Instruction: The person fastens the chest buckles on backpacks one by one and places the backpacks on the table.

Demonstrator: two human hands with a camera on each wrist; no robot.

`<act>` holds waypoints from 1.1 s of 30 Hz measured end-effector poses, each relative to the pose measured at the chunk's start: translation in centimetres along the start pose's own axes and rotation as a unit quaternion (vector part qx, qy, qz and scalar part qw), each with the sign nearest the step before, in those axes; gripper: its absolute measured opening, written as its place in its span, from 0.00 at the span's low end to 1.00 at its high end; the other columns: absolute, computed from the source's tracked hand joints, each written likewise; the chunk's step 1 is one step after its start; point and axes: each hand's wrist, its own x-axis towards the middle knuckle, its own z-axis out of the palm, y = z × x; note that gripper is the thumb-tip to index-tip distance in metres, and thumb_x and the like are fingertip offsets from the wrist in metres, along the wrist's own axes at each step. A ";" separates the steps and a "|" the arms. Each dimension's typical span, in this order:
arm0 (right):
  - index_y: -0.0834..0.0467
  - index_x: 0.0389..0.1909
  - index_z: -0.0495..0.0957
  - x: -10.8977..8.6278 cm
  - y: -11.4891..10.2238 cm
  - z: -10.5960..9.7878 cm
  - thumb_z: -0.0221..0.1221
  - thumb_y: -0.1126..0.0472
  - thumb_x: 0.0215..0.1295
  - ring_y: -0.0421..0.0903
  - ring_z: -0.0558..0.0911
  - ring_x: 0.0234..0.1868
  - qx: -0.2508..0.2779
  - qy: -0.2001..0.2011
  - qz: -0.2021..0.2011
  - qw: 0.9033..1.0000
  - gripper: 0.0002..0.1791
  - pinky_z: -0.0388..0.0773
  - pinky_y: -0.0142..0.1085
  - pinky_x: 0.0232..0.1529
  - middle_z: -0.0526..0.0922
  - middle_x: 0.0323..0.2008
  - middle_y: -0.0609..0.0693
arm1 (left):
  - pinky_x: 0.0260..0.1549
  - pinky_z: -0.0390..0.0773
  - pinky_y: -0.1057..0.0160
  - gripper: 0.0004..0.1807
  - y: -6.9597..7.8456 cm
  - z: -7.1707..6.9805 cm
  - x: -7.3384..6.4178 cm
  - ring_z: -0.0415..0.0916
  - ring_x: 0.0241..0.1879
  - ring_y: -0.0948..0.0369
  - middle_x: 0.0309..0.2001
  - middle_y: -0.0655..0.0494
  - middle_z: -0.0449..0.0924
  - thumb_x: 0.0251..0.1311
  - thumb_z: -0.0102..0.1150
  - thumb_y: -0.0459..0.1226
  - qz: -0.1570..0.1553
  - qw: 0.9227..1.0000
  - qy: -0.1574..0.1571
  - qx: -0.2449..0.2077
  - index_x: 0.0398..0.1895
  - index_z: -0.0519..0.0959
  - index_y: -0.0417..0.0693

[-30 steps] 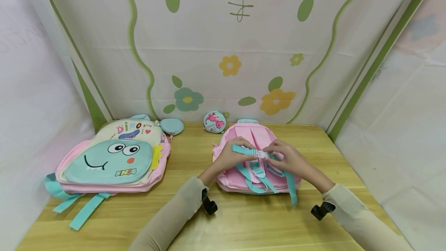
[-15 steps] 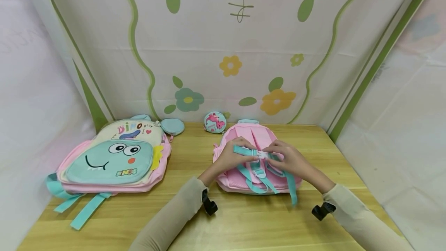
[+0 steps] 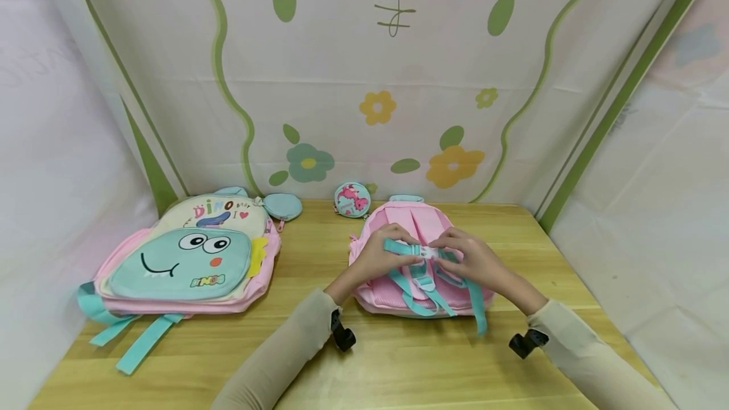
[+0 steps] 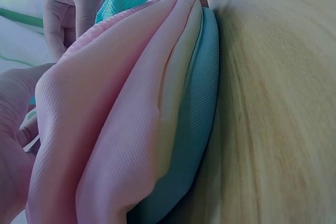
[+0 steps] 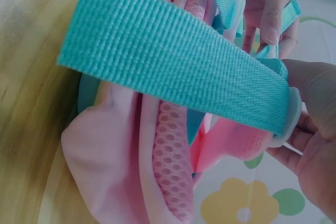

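A pink backpack [image 3: 393, 299] lies with its strap side up on the table. Above it, both hands hold a white plastic buckle [image 3: 428, 252] on turquoise webbing. My left hand [image 3: 389, 250] pinches the buckle's left end, where a short turquoise strap end [image 3: 398, 246] sticks out. On the other end, my right hand [image 3: 468, 257] grips with thumb and fingers. The two buckle halves appear joined, though fingers cover part of them. In the right wrist view a wide turquoise strap [image 5: 173, 51] hangs across the bag's pink mesh edge [image 5: 170, 156].
At the left lies a second backpack [image 3: 182, 264] with a cartoon face, its turquoise straps [image 3: 142, 343] trailing toward the front. A round pouch [image 3: 352, 200] with a pink print sits behind the pink backpack. Another light blue pouch [image 3: 283, 206] is beside the left bag. A printed cloth [image 3: 342, 49] hangs behind.
Both hands stay at the buckle with almost no movement. The whole head view shifts very slightly.
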 end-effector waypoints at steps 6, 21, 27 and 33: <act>0.58 0.47 0.87 0.2 -0.1 -0.1 0.73 0.68 0.56 0.47 0.84 0.38 -0.008 -0.002 -0.004 1.000 0.16 0.85 0.45 0.37 0.84 0.40 0.49 | 0.46 0.78 0.67 0.13 0.0 -0.1 0.0 0.78 0.45 0.59 0.42 0.55 0.83 0.54 0.78 0.40 0.001 1.000 -0.001 -0.006 0.43 0.89 0.49; 0.58 0.46 0.87 0.3 0.0 0.0 0.73 0.69 0.57 0.45 0.84 0.39 0.002 -0.005 -0.017 1.000 0.16 0.84 0.43 0.37 0.85 0.41 0.49 | 0.46 0.78 0.66 0.12 -0.2 0.1 0.0 0.79 0.45 0.57 0.41 0.54 0.84 0.54 0.77 0.39 0.009 1.000 0.002 -0.008 0.41 0.89 0.48; 0.58 0.47 0.87 0.4 -0.1 0.1 0.72 0.69 0.57 0.46 0.83 0.39 0.010 -0.010 -0.015 1.000 0.15 0.84 0.42 0.36 0.85 0.42 0.49 | 0.47 0.78 0.68 0.12 -0.3 0.1 0.0 0.78 0.44 0.62 0.41 0.57 0.83 0.54 0.78 0.40 0.003 1.000 -0.001 0.000 0.41 0.88 0.50; 0.59 0.47 0.87 0.3 -0.1 0.1 0.72 0.70 0.57 0.47 0.83 0.38 0.012 -0.006 -0.022 1.000 0.16 0.83 0.40 0.35 0.85 0.41 0.50 | 0.47 0.78 0.67 0.12 -0.2 0.0 0.0 0.78 0.44 0.62 0.42 0.57 0.83 0.54 0.77 0.41 -0.005 1.000 -0.007 0.001 0.41 0.88 0.50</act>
